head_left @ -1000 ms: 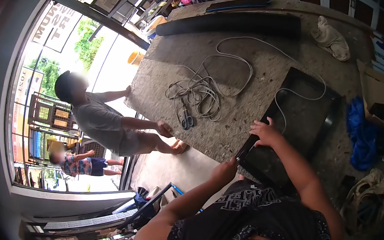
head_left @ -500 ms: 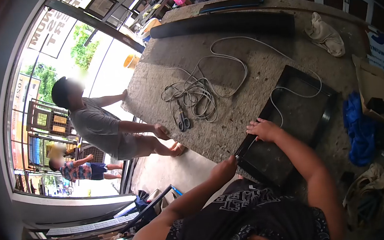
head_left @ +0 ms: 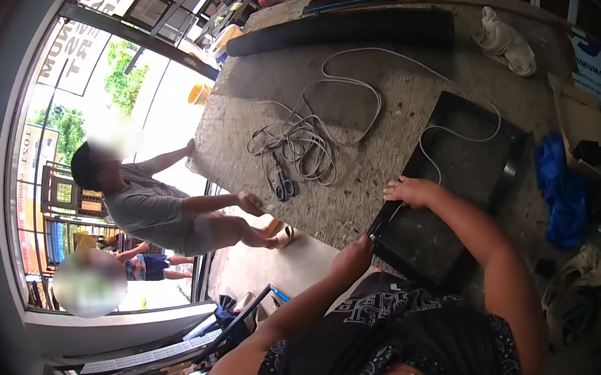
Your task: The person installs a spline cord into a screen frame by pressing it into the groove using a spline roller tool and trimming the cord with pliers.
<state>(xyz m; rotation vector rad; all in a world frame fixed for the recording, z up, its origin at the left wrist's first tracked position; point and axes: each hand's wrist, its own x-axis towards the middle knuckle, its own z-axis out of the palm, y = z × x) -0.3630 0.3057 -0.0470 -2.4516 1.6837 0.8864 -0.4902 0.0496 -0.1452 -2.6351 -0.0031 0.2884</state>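
A black rectangular frame [head_left: 513, 167] with dark mesh inside lies at the table's near edge. My right hand [head_left: 415, 192] is on its left rail, fingers hooked over the rail, beside a pale cord [head_left: 435, 165] that loops across the frame. At the frame's near left corner my left hand [head_left: 355, 257] is closed in a fist. A small shiny tip shows at its fingers, but the rest of what it holds is hidden. The cord runs back to a loose tangle [head_left: 303, 146] on the table. Scissors [head_left: 283, 182] lie next to the tangle.
A long dark roll [head_left: 342, 32] spans the table's far side. Cream cloth [head_left: 505, 42], a blue cloth [head_left: 562, 191] and an opened cardboard box [head_left: 577, 111] lie to the right. A person in a grey shirt [head_left: 143, 209] stands at the table's left edge, one hand on it.
The view has shifted slightly, moving the table a little up and left. Both my hands stay at the frame with little visible movement. The person in grey leans slightly differently.
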